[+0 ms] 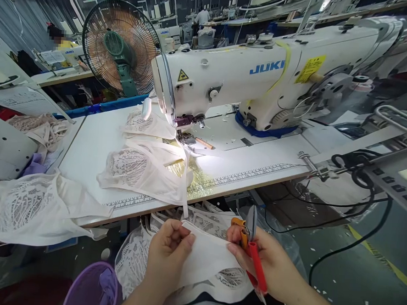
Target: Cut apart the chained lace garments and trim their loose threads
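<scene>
My left hand (170, 249) pinches the upper edge of a white lace bra (205, 258) between thumb and fingers, close to a narrow strap. My right hand (262, 257) is closed around a pair of scissors (252, 224) with orange and red handles, blades pointing up. Its thumb and forefinger also grip the bra's other edge, so the plain fabric spans between both hands above my lap. A thin strap runs up toward the needle area of the white sewing machine (222, 75). Another lace bra (130, 166) lies on the table left of the needle.
The white sewing table (243, 173) has a printed ruler along its front edge. More lace bras (28, 206) hang over the left side. A purple bin (91, 288) stands below, and a fan (122, 46) behind. Black cables (353, 235) loop at right. People work farther back.
</scene>
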{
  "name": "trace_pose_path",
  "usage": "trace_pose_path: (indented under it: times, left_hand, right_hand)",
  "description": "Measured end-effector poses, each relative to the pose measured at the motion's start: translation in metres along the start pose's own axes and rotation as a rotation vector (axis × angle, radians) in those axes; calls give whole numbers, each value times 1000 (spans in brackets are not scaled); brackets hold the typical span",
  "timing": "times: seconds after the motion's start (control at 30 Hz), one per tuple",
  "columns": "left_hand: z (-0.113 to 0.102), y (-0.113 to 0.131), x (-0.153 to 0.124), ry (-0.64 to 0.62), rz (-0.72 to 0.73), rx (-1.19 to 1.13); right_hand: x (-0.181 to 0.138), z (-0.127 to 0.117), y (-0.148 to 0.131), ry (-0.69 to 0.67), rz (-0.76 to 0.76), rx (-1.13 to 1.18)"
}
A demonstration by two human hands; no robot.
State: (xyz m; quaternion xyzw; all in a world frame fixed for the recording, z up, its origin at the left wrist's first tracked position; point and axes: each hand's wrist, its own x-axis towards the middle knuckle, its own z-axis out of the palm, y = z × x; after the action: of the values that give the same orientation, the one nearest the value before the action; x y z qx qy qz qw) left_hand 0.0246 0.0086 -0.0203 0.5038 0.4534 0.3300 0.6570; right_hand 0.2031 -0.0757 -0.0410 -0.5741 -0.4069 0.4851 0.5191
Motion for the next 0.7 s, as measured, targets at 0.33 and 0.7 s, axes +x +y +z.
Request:
trace_pose_path:
  times: [0.33,0.7]
  left_hand:
    - [-6,8,4,118,475,334]
    - [19,69,11,-681,600,1117]
  right_hand:
    - [5,5,-10,22,-146,-191]
    - [8,2,-41,-151,-122,-225]
